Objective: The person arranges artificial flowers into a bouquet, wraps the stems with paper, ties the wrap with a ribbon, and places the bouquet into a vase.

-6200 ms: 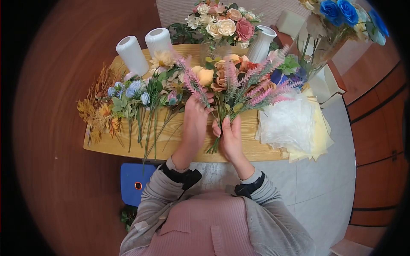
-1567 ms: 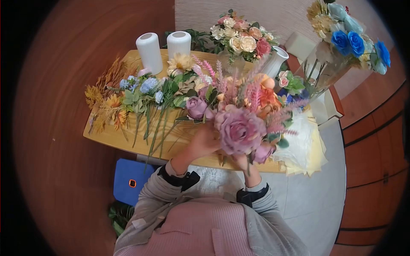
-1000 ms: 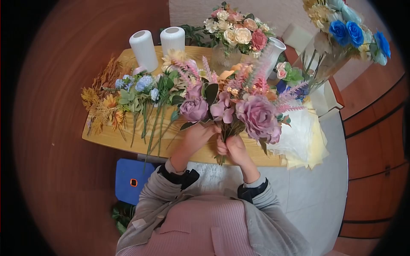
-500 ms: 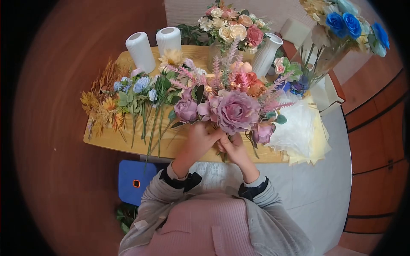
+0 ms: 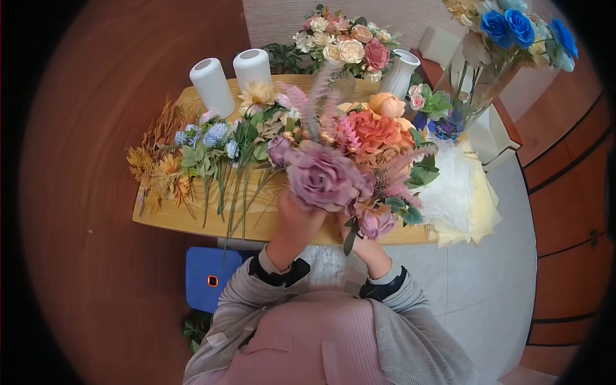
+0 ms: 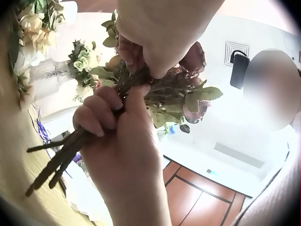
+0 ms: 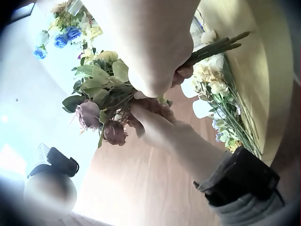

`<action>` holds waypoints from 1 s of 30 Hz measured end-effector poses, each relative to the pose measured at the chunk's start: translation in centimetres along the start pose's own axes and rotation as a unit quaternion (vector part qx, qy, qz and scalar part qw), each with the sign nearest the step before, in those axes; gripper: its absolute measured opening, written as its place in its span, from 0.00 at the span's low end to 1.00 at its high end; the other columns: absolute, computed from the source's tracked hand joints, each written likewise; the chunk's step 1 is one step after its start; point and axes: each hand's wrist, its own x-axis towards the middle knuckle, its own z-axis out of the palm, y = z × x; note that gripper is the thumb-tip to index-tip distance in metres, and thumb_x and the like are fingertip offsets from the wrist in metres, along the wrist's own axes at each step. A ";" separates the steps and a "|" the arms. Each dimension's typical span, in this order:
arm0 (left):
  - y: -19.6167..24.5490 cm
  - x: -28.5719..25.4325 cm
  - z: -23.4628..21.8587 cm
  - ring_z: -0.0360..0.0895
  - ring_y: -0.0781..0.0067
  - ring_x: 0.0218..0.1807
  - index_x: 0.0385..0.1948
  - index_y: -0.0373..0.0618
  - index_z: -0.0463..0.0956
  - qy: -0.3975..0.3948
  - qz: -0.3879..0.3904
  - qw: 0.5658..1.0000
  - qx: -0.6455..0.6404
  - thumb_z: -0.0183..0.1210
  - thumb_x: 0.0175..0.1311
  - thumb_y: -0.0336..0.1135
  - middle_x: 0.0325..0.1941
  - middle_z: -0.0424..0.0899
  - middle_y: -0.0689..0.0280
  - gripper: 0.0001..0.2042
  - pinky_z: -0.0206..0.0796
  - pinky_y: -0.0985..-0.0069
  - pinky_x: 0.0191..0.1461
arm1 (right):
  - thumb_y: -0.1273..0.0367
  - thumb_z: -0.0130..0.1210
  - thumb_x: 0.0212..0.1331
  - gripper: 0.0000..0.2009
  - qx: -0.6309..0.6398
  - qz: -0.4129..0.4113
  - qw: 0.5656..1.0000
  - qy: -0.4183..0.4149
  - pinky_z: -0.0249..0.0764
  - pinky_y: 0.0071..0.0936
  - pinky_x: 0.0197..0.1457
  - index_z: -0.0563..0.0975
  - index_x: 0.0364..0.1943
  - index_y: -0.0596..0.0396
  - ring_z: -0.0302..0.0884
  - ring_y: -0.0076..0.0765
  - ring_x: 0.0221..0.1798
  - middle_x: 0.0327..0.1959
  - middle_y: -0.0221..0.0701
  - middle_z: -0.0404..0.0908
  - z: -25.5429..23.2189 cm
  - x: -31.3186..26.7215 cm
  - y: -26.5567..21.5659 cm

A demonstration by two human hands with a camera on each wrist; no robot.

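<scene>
Your R grip [image 6: 124, 127] has its fingers curled snugly round the stems [image 6: 70, 146] of the mixed bouquet [image 5: 353, 163], w/ the ends poking out past the hand. Your L grip [image 5: 298, 218] is just above it, nearer the blooms, fingers & thumb closed on the upper stems, partly hidden.

Bouquet's held in front of you, over the near side of the worktop [image 5: 160, 212]: big mauve rose [image 5: 323, 176] facing you, orange flower [image 5: 372, 131] behind to the R, slightly blurred in the head view.

On your L, loose on the worktop: autumn-coloured sprigs [image 5: 151, 167], then pale-blue flowers [image 5: 215, 135]. At the back, 2 ribbed white vases [image 5: 212, 88] on the L, 1 slimmer white vase [image 5: 398, 77] on the R, cream/pink arrangement [image 5: 350, 50] btwn. Wrap sheets [image 5: 452, 192], whitish & yellow, lie on your R; blue roses [image 5: 518, 27] in a clear vase [image 5: 491, 83] beyond.
</scene>
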 end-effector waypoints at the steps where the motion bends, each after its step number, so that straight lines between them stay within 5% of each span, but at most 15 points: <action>1: 0.3 0.1 -0.5 0.79 0.65 0.44 0.46 0.37 0.72 -0.047 -0.080 0.992 -0.089 0.67 0.46 0.28 0.42 0.80 0.57 0.22 0.70 0.72 0.46 | 0.68 0.38 0.67 0.19 0.077 0.328 0.920 -0.202 0.57 0.32 0.65 0.64 0.61 0.57 0.63 0.40 0.61 0.55 0.41 0.70 -2.4 0.9 -1.5; 2: 0.7 0.0 -0.3 0.79 0.65 0.44 0.46 0.37 0.72 -0.048 -0.080 0.992 -0.090 0.67 0.46 0.28 0.42 0.80 0.57 0.22 0.70 0.72 0.46 | 0.68 0.38 0.67 0.19 0.076 0.328 0.920 -0.201 0.57 0.32 0.65 0.64 0.61 0.57 0.63 0.40 0.61 0.55 0.41 0.70 -1.8 0.3 -0.7; 4: 1.2 -0.1 0.4 0.80 0.69 0.42 0.42 0.36 0.74 0.027 -0.045 0.993 -0.103 0.66 0.47 0.26 0.41 0.82 0.59 0.18 0.70 0.74 0.45 | 0.66 0.38 0.68 0.18 -0.093 -0.025 0.992 0.084 0.70 0.25 0.42 0.64 0.59 0.59 0.73 0.30 0.39 0.38 0.33 0.74 0.1 -1.4 1.3; 5: 0.8 -0.2 0.6 0.79 0.73 0.42 0.42 0.35 0.75 0.055 -0.025 0.992 -0.110 0.65 0.48 0.24 0.40 0.82 0.61 0.17 0.70 0.75 0.45 | 0.65 0.37 0.69 0.18 0.107 0.142 0.983 0.043 0.65 0.21 0.29 0.65 0.56 0.61 0.67 0.23 0.28 0.30 0.28 0.70 0.3 -1.5 1.1; 6: 0.2 -0.4 0.4 0.79 0.73 0.42 0.42 0.35 0.75 0.056 -0.027 0.992 -0.109 0.65 0.48 0.24 0.40 0.82 0.61 0.17 0.70 0.75 0.45 | 0.65 0.37 0.69 0.18 0.108 0.143 0.983 0.042 0.65 0.21 0.29 0.65 0.56 0.61 0.67 0.23 0.28 0.30 0.28 0.70 0.3 -2.0 1.6; 8: -0.5 -0.6 -0.1 0.80 0.71 0.41 0.43 0.34 0.74 -0.009 -0.089 0.984 -0.155 0.65 0.48 0.25 0.40 0.82 0.59 0.18 0.70 0.75 0.44 | 0.73 0.50 0.53 0.21 0.157 0.187 0.969 -0.025 0.63 0.29 0.60 0.70 0.54 0.56 0.67 0.35 0.56 0.52 0.36 0.71 0.1 -2.9 2.9; 12: -1.1 -1.3 -0.3 0.77 0.70 0.46 0.48 0.36 0.70 -0.022 -0.033 0.993 -0.113 0.65 0.49 0.26 0.46 0.79 0.59 0.22 0.68 0.76 0.46 | 0.73 0.52 0.53 0.19 0.104 0.235 0.964 -0.069 0.64 0.31 0.58 0.71 0.52 0.55 0.69 0.36 0.54 0.50 0.35 0.72 0.0 -2.9 2.6; 14: -4.2 -1.8 -0.6 0.77 0.71 0.40 0.46 0.38 0.69 -0.081 0.088 0.978 0.172 0.57 0.60 0.28 0.45 0.76 0.61 0.14 0.71 0.80 0.44 | 0.71 0.51 0.56 0.15 0.234 0.222 0.946 0.034 0.68 0.28 0.52 0.71 0.49 0.55 0.71 0.33 0.50 0.48 0.35 0.71 0.4 -2.2 1.5; 15: -4.1 -1.8 -0.7 0.77 0.71 0.40 0.46 0.38 0.69 -0.081 0.089 0.978 0.172 0.57 0.60 0.28 0.45 0.76 0.61 0.14 0.71 0.80 0.44 | 0.69 0.48 0.63 0.09 0.020 0.041 0.996 0.076 0.69 0.23 0.42 0.70 0.45 0.55 0.71 0.27 0.38 0.39 0.29 0.72 0.7 -2.3 1.7; 18: -1.9 -1.3 -0.5 0.77 0.71 0.35 0.45 0.39 0.69 -0.052 0.245 0.916 0.313 0.55 0.62 0.32 0.41 0.77 0.61 0.12 0.71 0.82 0.41 | 0.69 0.36 0.69 0.08 0.170 0.202 0.964 0.023 0.71 0.26 0.51 0.68 0.42 0.57 0.72 0.28 0.46 0.40 0.31 0.72 0.1 -1.7 -0.2; 19: -0.9 -1.2 0.1 0.76 0.73 0.35 0.45 0.39 0.70 -0.003 0.075 0.997 0.023 0.55 0.62 0.30 0.40 0.77 0.61 0.11 0.71 0.83 0.40 | 0.64 0.38 0.71 0.10 0.314 0.332 0.889 0.014 0.69 0.19 0.38 0.67 0.41 0.55 0.69 0.23 0.33 0.33 0.28 0.70 -0.4 -1.2 -1.2; 20: -0.4 -1.2 0.5 0.76 0.74 0.35 0.45 0.38 0.70 0.046 -0.104 0.956 -0.270 0.55 0.62 0.28 0.40 0.77 0.61 0.11 0.71 0.83 0.39 | 0.64 0.38 0.71 0.10 0.314 0.331 0.890 0.015 0.69 0.19 0.38 0.67 0.41 0.55 0.69 0.23 0.33 0.33 0.28 0.70 -0.3 -1.1 -0.8; 22: -0.3 -0.9 0.4 0.76 0.76 0.37 0.45 0.37 0.70 0.005 -0.053 0.988 -0.148 0.56 0.60 0.23 0.40 0.78 0.62 0.12 0.73 0.81 0.35 | 0.57 0.39 0.70 0.14 0.509 0.283 0.813 0.000 0.57 0.15 0.26 0.65 0.40 0.53 0.58 0.17 0.24 0.26 0.24 0.65 0.0 -1.3 0.3; 26: 1.7 0.3 0.5 0.77 0.74 0.42 0.43 0.34 0.71 -0.001 -0.137 0.956 -0.259 0.57 0.55 0.16 0.42 0.77 0.63 0.13 0.76 0.77 0.37 | 0.54 0.40 0.68 0.16 0.372 0.302 0.877 0.030 0.50 0.16 0.24 0.65 0.38 0.53 0.51 0.16 0.22 0.23 0.21 0.60 0.2 -1.9 0.0; 30: 1.6 -0.3 0.3 0.79 0.73 0.35 0.37 0.35 0.76 0.018 -0.013 0.991 -0.129 0.62 0.53 0.21 0.31 0.79 0.63 0.10 0.72 0.78 0.38 | 0.56 0.41 0.69 0.14 0.417 0.282 0.864 0.014 0.52 0.16 0.24 0.65 0.37 0.53 0.55 0.16 0.23 0.23 0.21 0.61 -0.7 -1.7 0.2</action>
